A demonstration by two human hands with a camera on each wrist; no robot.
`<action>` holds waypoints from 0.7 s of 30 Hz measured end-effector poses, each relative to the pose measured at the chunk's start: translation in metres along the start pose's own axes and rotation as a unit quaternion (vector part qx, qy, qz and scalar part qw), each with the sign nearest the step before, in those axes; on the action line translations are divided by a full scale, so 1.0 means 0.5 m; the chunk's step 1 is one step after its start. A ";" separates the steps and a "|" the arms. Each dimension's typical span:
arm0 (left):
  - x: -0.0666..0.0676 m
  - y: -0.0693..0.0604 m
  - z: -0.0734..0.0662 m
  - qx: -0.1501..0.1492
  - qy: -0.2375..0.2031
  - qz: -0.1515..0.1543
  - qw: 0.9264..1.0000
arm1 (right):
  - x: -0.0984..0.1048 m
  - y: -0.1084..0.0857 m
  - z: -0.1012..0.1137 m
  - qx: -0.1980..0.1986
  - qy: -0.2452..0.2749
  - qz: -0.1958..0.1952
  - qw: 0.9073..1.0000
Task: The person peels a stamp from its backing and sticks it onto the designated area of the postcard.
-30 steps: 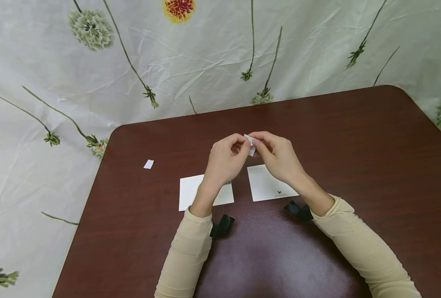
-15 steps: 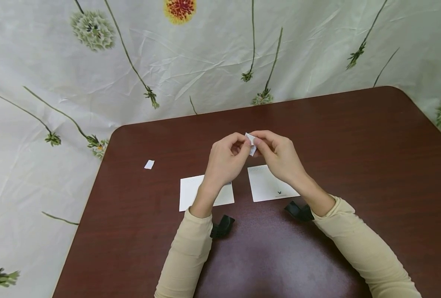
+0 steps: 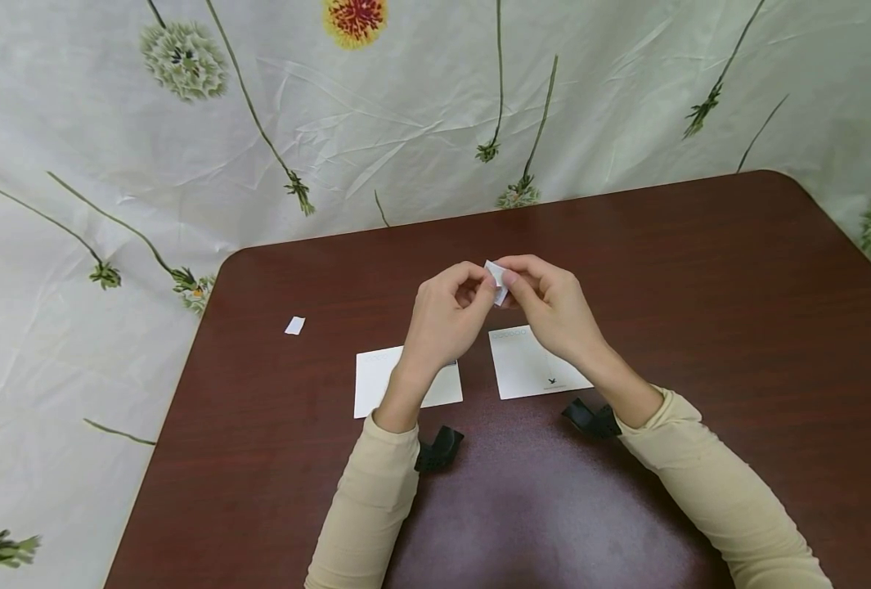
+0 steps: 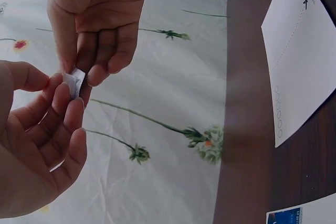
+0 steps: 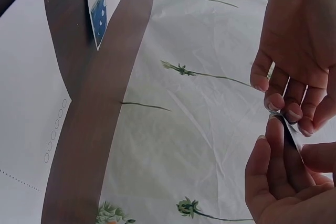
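Observation:
A small white sticker-like piece of paper (image 3: 496, 275) is held raised between both hands, its face partly covered by fingertips. My left hand (image 3: 448, 309) pinches one side of it between thumb and finger. On its other side, my right hand (image 3: 554, 309) pinches it with thumb and fingers. In the left wrist view the piece (image 4: 76, 83) looks bent or doubled; its edge shows dark in the right wrist view. Beneath the hands lie two white postcards: the left one (image 3: 372, 383), partly hidden by my left forearm, and the right one (image 3: 527, 366), partly under my right hand.
A small white paper scrap (image 3: 295, 325) lies at the left of the brown table (image 3: 258, 474). The left postcard carries a blue stamp-like picture (image 5: 98, 19) at its corner. Black straps (image 3: 441, 448) sit at the wrists. A flower-printed cloth (image 3: 406, 106) hangs behind the table.
Both hands keep their pinch on the small piece. It has turned slightly, and the right thumb has shifted a little to the right, leaving more of its white face visible.

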State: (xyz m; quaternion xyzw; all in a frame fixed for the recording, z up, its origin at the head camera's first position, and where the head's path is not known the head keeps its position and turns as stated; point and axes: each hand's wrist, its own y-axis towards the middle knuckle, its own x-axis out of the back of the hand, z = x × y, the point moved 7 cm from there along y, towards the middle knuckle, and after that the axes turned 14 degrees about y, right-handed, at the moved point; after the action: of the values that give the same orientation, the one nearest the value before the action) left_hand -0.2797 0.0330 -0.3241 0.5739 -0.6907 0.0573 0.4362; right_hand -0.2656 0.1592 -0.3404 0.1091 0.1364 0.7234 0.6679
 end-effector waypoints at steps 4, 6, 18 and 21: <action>0.001 0.000 -0.002 -0.002 -0.002 0.000 1.000 | 0.000 0.000 -0.001 -0.002 0.010 0.002 1.000; 0.002 0.000 -0.003 -0.002 -0.003 0.002 1.000 | 0.001 0.000 -0.002 -0.003 0.008 0.001 1.000; 0.007 -0.002 -0.003 0.001 -0.001 0.007 1.000 | 0.005 0.003 -0.007 -0.016 0.011 -0.004 1.000; 0.008 -0.002 -0.003 0.002 0.000 0.009 1.000 | 0.005 0.003 -0.007 -0.018 0.014 -0.003 1.000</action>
State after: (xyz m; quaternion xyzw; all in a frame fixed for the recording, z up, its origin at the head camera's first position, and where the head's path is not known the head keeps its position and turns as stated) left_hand -0.2777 0.0307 -0.3211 0.5687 -0.6958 0.0622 0.4343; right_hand -0.2683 0.1617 -0.3434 0.0866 0.1326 0.7251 0.6701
